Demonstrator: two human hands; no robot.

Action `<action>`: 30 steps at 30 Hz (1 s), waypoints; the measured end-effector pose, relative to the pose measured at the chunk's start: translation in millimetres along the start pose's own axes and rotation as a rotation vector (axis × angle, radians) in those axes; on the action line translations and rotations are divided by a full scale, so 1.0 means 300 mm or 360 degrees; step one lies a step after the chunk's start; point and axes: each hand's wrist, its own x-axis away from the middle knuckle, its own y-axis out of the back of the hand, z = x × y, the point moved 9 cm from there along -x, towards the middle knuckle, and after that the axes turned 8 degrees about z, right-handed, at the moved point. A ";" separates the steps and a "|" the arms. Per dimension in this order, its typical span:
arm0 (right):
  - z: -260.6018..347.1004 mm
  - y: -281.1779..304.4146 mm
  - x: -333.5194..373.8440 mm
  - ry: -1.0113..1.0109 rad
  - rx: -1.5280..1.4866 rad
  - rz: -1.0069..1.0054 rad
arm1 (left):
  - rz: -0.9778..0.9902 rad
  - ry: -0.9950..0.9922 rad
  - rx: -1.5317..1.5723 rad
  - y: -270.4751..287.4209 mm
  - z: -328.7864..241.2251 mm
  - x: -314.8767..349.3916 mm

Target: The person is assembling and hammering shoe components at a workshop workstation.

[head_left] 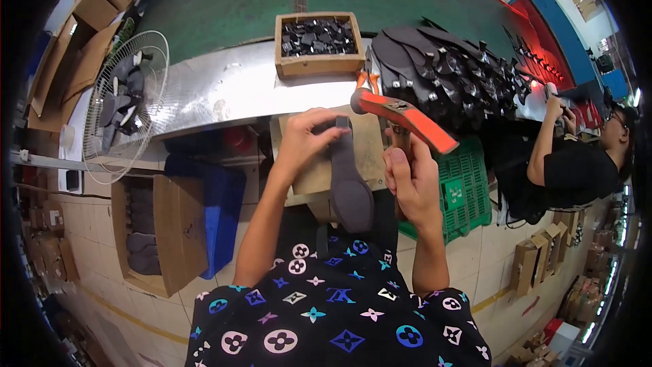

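Note:
A dark grey shoe sole (352,200) lies lengthwise in front of me, its wide toe end toward my body and its narrow heel end on a wooden block (369,146). My left hand (299,139) pinches the heel end between thumb and fingers, beside a small black heel piece (343,122) there. In my right hand (413,180) is a hammer (407,121), gripped by its wooden handle. The hammer's orange and black head is raised to the right of the heel end, apart from it.
Beyond my hands, a wooden box (319,65) of small black pieces stands on the metal bench edge (238,85). Orange-handled pliers (367,81) and piled soles (401,51) lie right of it. A fan (163,95) is left, a green crate (468,197) right; a person (577,170) works farther right.

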 end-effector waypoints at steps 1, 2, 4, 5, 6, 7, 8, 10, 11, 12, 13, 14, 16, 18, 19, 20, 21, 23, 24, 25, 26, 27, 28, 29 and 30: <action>0.039 -0.005 0.011 0.0014 0.0088 0.0111 | -0.0015 0.0001 0.0008 0.009 -0.009 0.000; 0.069 -0.011 0.023 0.0029 0.0176 0.0220 | -0.0028 -0.0002 0.0016 0.015 -0.016 0.004; 0.118 -0.030 0.041 0.0142 0.0335 0.0148 | -0.0033 -0.0043 0.0033 0.019 -0.008 0.006; 0.142 -0.045 0.041 0.0191 0.0412 0.0137 | -0.0020 -0.0023 0.0026 0.017 0.008 0.005; 0.162 -0.067 0.040 0.0243 0.0481 0.0138 | -0.0015 0.0004 0.0010 0.019 0.021 0.012; 0.167 -0.083 0.024 0.0274 0.0526 0.0130 | -0.0036 0.0021 0.0048 0.021 0.036 0.012; 0.158 -0.076 0.010 0.0273 0.0531 0.0129 | -0.0035 0.0019 0.0052 0.017 0.043 0.006; 0.119 -0.095 -0.016 0.0110 0.0576 0.0245 | -0.0049 -0.0063 -0.0054 0.028 0.031 0.009; 0.121 -0.088 -0.003 -0.0024 0.0442 0.0231 | -0.0007 -0.0042 -0.0069 0.023 0.030 0.020; 0.139 -0.083 -0.012 -0.0009 0.0454 0.0242 | -0.0026 -0.0052 -0.0068 0.025 0.032 0.006; 0.178 -0.060 0.005 0.0074 0.0505 0.0136 | -0.0032 -0.0110 -0.0223 0.018 0.007 0.016; 0.216 -0.036 0.026 0.0156 0.0555 0.0029 | -0.0035 -0.0165 -0.0379 0.014 -0.012 0.023; 0.337 0.010 0.107 0.0603 0.0627 -0.0272 | 0.0073 -0.0042 -0.0540 0.001 -0.001 0.046; 0.421 0.031 0.157 0.0739 0.0003 -0.0145 | 0.0041 -0.0084 -0.0986 -0.005 -0.047 0.061; 0.380 0.023 0.160 0.0734 -0.0001 -0.0153 | 0.0125 0.0002 -0.1035 -0.018 -0.017 0.062; 0.317 -0.002 0.171 0.0799 0.0341 -0.0210 | 0.0135 0.0002 -0.1038 -0.024 -0.010 0.068; 0.254 -0.035 0.172 0.0864 0.0673 -0.0260 | 0.0123 0.0042 -0.1088 -0.022 -0.009 0.073; 0.137 -0.118 0.072 0.0544 0.0944 -0.0072 | 0.0122 0.0068 -0.1148 -0.036 0.015 0.057; 0.028 -0.154 0.017 0.0174 0.0959 0.0161 | 0.0108 0.0034 -0.1133 -0.037 0.018 0.051; 0.044 -0.136 0.019 0.0302 0.0966 0.0128 | 0.0095 0.0002 -0.1117 -0.034 0.017 0.044; 0.071 -0.110 0.025 0.0427 0.0972 0.0095 | 0.0105 0.0003 -0.1129 -0.026 0.024 0.034; 0.141 -0.071 0.024 0.0488 0.0940 -0.0023 | 0.0118 0.0057 -0.1116 -0.018 0.025 0.033; 0.225 -0.042 0.058 0.0514 0.0909 -0.0132 | 0.0153 0.0131 -0.1086 -0.027 0.033 0.070; 0.298 0.008 0.097 0.0403 0.0535 -0.0357 | 0.0104 0.0018 -0.1140 -0.014 0.011 0.079; 0.323 0.059 0.137 0.0295 0.0173 -0.0605 | 0.0109 0.0018 -0.1129 -0.017 0.015 0.071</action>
